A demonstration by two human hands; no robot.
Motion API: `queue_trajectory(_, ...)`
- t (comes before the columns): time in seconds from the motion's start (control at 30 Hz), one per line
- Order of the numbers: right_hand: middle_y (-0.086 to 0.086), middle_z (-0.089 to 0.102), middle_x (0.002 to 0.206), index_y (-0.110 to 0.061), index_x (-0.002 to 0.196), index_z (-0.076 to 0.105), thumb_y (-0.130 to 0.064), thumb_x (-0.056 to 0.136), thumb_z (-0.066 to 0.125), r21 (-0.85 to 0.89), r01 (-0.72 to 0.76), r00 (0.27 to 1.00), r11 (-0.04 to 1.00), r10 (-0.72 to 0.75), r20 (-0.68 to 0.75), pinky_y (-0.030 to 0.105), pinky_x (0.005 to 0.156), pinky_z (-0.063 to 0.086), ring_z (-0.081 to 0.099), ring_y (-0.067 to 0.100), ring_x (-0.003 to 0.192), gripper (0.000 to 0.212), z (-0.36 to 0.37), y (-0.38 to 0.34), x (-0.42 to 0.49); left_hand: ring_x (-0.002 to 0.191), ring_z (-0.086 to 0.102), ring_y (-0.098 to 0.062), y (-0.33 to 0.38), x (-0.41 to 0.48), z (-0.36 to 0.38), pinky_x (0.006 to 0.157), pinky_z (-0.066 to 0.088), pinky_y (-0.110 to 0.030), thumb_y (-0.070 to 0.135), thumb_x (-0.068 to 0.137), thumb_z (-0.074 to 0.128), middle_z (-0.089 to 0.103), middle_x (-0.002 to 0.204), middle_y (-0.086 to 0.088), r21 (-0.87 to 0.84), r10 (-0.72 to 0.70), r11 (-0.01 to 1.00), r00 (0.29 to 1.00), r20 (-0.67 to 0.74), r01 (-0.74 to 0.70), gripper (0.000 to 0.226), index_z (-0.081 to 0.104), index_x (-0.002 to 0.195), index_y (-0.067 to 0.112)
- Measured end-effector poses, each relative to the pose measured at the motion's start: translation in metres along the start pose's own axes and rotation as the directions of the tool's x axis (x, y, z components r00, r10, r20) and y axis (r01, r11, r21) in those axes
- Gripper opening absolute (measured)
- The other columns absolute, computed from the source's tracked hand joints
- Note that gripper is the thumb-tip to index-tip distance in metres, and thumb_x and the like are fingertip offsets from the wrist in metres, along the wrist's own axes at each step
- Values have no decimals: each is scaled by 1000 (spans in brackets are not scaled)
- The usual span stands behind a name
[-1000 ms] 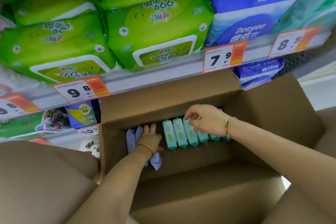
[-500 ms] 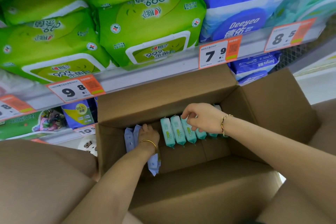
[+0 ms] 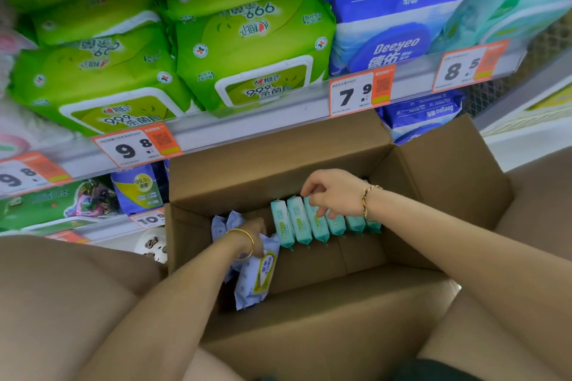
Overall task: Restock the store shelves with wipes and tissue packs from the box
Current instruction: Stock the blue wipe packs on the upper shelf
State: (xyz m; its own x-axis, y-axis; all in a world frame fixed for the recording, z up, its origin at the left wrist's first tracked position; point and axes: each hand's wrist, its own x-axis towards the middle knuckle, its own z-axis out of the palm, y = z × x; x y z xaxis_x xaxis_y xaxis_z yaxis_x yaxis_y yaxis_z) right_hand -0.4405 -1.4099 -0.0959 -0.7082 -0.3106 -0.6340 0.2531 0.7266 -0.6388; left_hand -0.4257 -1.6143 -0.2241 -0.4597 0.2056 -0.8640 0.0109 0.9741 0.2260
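While both hands reach down into the brown cardboard box (image 3: 309, 161), each one has hold of a soft pack. The left hand (image 3: 252, 230) curls its fingers down over the crinkly top of a pale purple pack (image 3: 257, 280) and grips it. This pack is flat, puffy and shiny, with a yellow-edged label, and it hangs tilted just under the wrist. More purple packs (image 3: 221, 226) stand squashed just behind that hand, on the side away from the other hand. A thin gold bangle (image 3: 247, 241) sits round the wrist. The right hand (image 3: 332, 195) is bent like a claw, and its thumb and fingertips pinch the top of one teal pack (image 3: 315, 223). That pack stands on its edge in a neat row of teal packs (image 3: 294, 219), all slim and smooth with crimped ends. Two stand free beside the pinch, toward the left hand, and others poke out from under the palm. A gold bracelet (image 3: 366, 199) loops this wrist. Above both hands, past the box's far flap, a grey shelf edge (image 3: 247, 125) carries white and orange price tags (image 3: 360, 91). Fat green packs (image 3: 247, 49) and blue packs (image 3: 393, 18) are piled on it.
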Motion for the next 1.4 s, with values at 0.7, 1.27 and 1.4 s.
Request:
queue_trajectory(0.7,9,69,94,-3,106,60,-11,85,62,399,386,919,832,-310,-243,30,59,59,70,14,73,22,-114,-68,-136,77,69,-4,122,-258,-154,71,56,-20,27,75,76,71,88,8,-304,479,734,780,-403,-607,26,59,94,20)
queue_trajectory(1.27,-8,75,73,-20,78,71,-35,73,65,643,537,826,547,-187,-531,20,53,56,67,7,52,17,-282,-150,-198,62,57,-7,195,-360,-312,56,52,-24,11,92,52,61,70,5,-98,173,607,251,-953,-789,20,59,74,19)
queue_trajectory(1.4,-1,64,107,-21,98,61,-31,92,54,690,539,799,482,-33,-601,24,45,56,64,14,65,14,-332,-168,-153,100,61,-31,209,-332,-359,82,44,-32,38,80,41,64,106,-21,236,320,872,135,-938,-428,52,65,104,-2)
